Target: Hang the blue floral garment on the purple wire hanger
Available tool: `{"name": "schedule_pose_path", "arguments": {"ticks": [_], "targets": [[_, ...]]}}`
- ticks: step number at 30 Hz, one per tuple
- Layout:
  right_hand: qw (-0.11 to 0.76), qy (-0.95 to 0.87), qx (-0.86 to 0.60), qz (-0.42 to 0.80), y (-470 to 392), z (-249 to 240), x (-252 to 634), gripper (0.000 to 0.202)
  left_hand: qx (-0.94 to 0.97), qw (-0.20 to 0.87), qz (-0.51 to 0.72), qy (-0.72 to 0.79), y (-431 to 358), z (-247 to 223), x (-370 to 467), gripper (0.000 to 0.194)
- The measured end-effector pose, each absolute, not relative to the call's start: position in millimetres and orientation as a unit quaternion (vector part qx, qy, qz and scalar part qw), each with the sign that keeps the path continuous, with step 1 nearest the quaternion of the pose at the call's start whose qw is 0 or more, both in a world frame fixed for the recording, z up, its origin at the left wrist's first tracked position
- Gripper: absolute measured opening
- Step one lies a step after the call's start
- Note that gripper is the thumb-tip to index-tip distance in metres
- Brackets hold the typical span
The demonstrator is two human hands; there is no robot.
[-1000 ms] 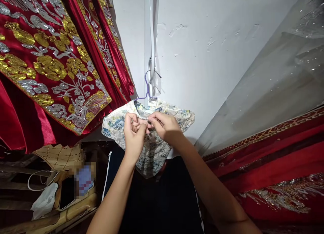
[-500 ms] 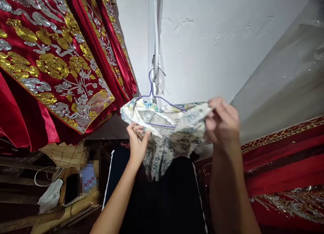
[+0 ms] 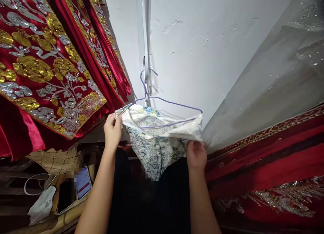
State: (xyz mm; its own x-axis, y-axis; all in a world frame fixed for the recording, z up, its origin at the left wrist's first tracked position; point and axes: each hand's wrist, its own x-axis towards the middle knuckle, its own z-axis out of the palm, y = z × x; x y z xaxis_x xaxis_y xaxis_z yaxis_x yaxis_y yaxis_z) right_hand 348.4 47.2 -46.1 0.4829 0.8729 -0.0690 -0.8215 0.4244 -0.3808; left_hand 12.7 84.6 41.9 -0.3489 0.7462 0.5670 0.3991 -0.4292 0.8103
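Observation:
A patterned garment [image 3: 157, 149], white inside with grey-blue and yellow floral print, hangs on a purple wire hanger [image 3: 174, 102]. The hanger's hook loops at a white vertical strip on the wall. My left hand [image 3: 112, 129] pinches the garment's left edge near the hanger's left end. My right hand [image 3: 196, 156] grips the cloth under the right end, its fingertips partly hidden behind the fabric. The hanger's right corner pokes out at the garment's upper right edge, and its lower bar shows across the opening.
Red cloths with gold and silver sequins [image 3: 50, 65] hang at the left. More red embroidered fabric [image 3: 265, 166] lies at the right. Two phones, one lit [image 3: 83, 183], rest on a wooden seat at lower left, with a white cable and crumpled tissue [image 3: 43, 203].
My left hand has moved left to the garment's edge. My right hand has come down and inward, and the cloth now sits around the hanger's right end. The view has shifted slightly.

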Motion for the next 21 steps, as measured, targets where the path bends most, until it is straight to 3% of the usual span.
{"name": "schedule_pose_path", "arguments": {"ticks": [5,8,13,17,19,21], "targets": [[0.783,-0.049,-0.243,0.571,41.2,-81.2,321.0,0.023,0.284,0.344,0.740,0.504,69.0,12.8,7.6,0.016],[0.722,-0.134,-0.302,0.608,34.8,-85.4,300.7,0.005,0.210,0.405,0.737,0.500,48.0,-13.2,9.2,0.013],[0.570,-0.398,-0.502,0.515,23.9,-75.9,260.7,0.037,0.120,0.530,0.685,0.485,2.3,-43.1,38.8,0.013],[0.409,-0.481,-0.471,0.616,9.9,-53.1,230.0,0.066,0.296,0.545,0.622,0.478,-28.9,-23.0,80.7,0.016],[0.414,-0.469,-0.429,0.652,2.0,-38.8,222.0,0.076,0.465,0.500,0.564,0.464,-46.0,0.3,94.4,0.015],[0.462,-0.494,-0.416,0.608,-4.7,-24.2,221.2,0.076,0.623,0.435,0.473,0.446,-62.4,24.9,96.5,0.010]]}}
